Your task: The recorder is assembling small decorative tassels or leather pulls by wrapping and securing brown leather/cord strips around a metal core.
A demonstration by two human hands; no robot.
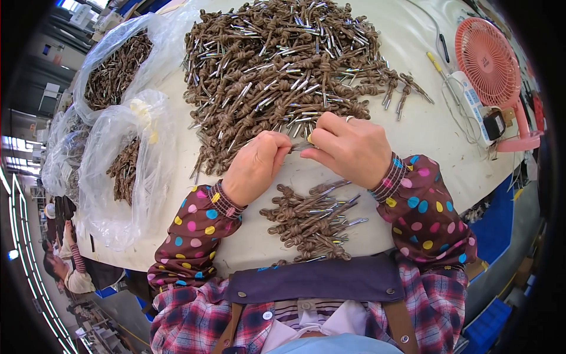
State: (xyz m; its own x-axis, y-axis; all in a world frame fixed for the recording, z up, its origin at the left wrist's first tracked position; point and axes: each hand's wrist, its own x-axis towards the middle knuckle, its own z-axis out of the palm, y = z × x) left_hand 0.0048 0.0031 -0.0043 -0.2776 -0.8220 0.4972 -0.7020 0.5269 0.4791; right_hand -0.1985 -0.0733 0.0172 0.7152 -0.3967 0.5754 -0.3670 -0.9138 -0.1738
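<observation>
Between the fingertips of my left hand (254, 165) and my right hand (354, 147), a short stretch of brown lace (299, 145) shows; the fingers hide the rest of it. Both hands are closed in a pinch on this lace, close together. Just beyond them lies a large heap of knotted brown laces (265, 71) with shiny metal tips. Nearer to me, a smaller pile of knotted laces (306, 221) rests on the pale table (436, 135), below my hands. A ring is on one finger of my right hand.
Clear plastic bags (91, 197) holding more knotted laces stand at the left. To the right are a pink fan (486, 62), a white power strip (471, 106) with cables, and a yellow-handled tool (436, 62). Another person (68, 268) sits at the far left.
</observation>
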